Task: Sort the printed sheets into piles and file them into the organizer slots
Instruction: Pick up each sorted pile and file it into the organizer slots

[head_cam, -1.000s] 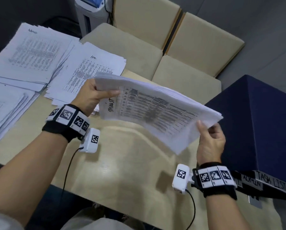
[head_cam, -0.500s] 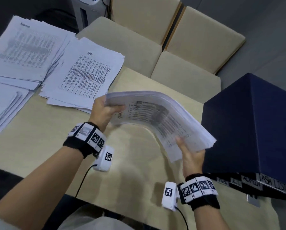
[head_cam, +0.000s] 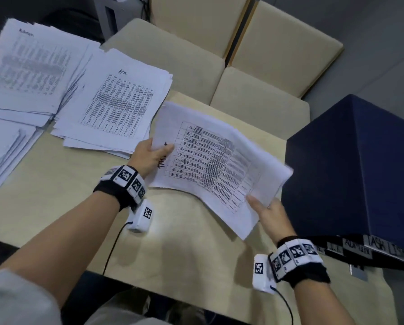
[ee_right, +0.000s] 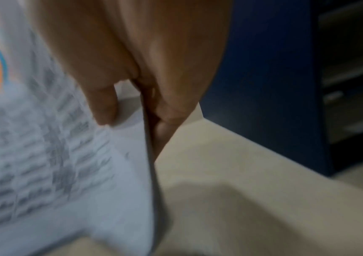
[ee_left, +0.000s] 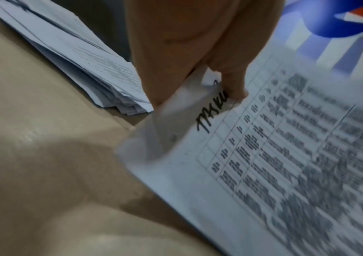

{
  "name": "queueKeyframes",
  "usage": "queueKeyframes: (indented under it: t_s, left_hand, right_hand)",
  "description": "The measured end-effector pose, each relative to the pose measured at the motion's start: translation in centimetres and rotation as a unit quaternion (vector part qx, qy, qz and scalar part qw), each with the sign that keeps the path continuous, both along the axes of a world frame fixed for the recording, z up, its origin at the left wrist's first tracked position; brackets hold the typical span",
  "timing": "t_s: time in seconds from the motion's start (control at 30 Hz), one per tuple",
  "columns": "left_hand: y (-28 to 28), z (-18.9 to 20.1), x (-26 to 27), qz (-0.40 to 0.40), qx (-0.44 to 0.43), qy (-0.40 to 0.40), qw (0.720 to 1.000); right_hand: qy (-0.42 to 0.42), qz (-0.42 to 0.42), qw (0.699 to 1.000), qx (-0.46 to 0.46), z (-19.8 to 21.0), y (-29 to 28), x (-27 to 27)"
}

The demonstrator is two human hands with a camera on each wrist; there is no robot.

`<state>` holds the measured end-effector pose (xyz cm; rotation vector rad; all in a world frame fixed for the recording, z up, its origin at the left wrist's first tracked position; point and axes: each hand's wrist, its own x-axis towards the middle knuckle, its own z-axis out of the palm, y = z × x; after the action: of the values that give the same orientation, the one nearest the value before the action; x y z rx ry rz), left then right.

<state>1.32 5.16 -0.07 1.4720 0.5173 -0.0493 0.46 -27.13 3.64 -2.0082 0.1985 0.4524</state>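
head view: mid frame, left hand (head_cam: 149, 156) and right hand (head_cam: 270, 215) each pinch an end of the stack of sheets (head_cam: 215, 160), just left of the blue organizer (head_cam: 360, 165). left wrist view: thumb (ee_left: 231, 81) on top of the stack. right wrist view: thumb (ee_right: 103, 104) over the paper, fingers under it.

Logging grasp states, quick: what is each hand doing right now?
Left hand: grips the near-left edge of the sheaf of printed sheets, thumb on top.
Right hand: pinches the sheaf's right edge, thumb on top, fingers beneath.
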Motion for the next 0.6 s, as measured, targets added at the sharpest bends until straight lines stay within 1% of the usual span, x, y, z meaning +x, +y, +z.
queueKeyframes:
  t_s: [0.1, 0.13, 0.17, 0.2, 0.27, 0.33, 0.47, 0.53, 0.6]
  left_hand:
    - [0.6, 0.7, 0.3, -0.019, -0.013, 0.022, 0.999]
    - [0.6, 0.9, 0.2, -0.022, -0.047, 0.03, 0.998]
    - [0.4, 1.1, 0.2, -0.014, -0.087, 0.037, 0.995]
    - [0.1, 1.1, 0.1, -0.004, -0.11, 0.051, 0.993]
    - [-1.0, 0.8, -0.4, -0.031, -0.125, 0.057, 0.99]
    - [-2.7, 0.2, -1.1, -0.068, -0.146, 0.067, 0.985]
    - [-6.9, 0.5, -3.1, -0.044, -0.146, 0.046, 0.987]
    - [-8.6, 1.0, -4.3, -0.046, -0.163, 0.036, 0.985]
    - [-11.3, 1.3, -6.0, -0.045, -0.165, 0.029, 0.985]
  right_hand:
    - [0.024, -0.008, 0.993, 0.118, 3.6, -0.8, -0.9]
    - [0.027, -0.011, 0.988, 0.149, 4.5, -1.2, -1.3]
    - [0.028, -0.009, 0.986, 0.165, 5.2, -1.5, -1.8]
    - [0.027, -0.009, 0.985, 0.173, 5.5, -1.8, -2.3]
    - [0.022, -0.011, 0.985, 0.173, 5.8, -2.5, -3.2]
    - [0.016, -0.012, 0.989, 0.148, 5.7, -3.5, -4.0]
    - [-0.016, 0.027, 0.996, 0.089, 6.4, -6.9, -6.2]
    - [-0.02, 0.039, 0.995, 0.089, 7.0, -8.4, -7.3]
    - [-0.017, 0.039, 0.993, 0.114, 7.4, -11.1, -8.9]
